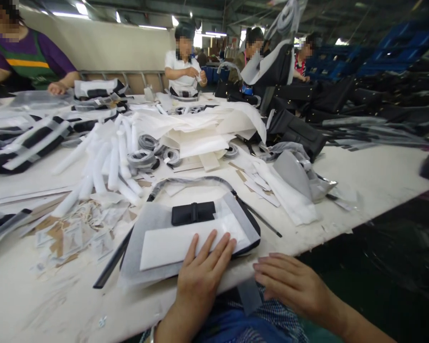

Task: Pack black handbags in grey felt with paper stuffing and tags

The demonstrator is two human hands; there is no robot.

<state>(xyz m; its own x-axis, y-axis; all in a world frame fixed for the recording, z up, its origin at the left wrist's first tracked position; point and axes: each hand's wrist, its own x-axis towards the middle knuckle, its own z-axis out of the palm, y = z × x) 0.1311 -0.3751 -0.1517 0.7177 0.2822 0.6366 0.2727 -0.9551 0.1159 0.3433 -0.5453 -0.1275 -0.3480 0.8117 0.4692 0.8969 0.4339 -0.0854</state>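
A black handbag (pixel 254 224) lies flat before me, its wrapped handle (pixel 200 180) arching away from me. Thin white tissue paper (pixel 134 259) covers most of its front. On the paper rests a folded white foam sheet (pixel 160 247), just below the bag's black strap flap (pixel 182 214). My left hand (pixel 202 274) presses flat on the foam sheet, fingers spread. Off the bag's near right corner, my right hand (pixel 289 281) hovers by the table edge with straight fingers, holding nothing I can see. A greyish translucent strip (pixel 250 296) hangs below the edge between my hands.
Left of the bag lie loose tags and small packets (pixel 75 238), with white foam rolls (pixel 103 166) behind. Wrapped coiled straps (pixel 143 159) and stacked white sheets (pixel 207 128) sit farther back. Black bags (pixel 296 128) crowd the right. Several people work across the table (pixel 357 166).
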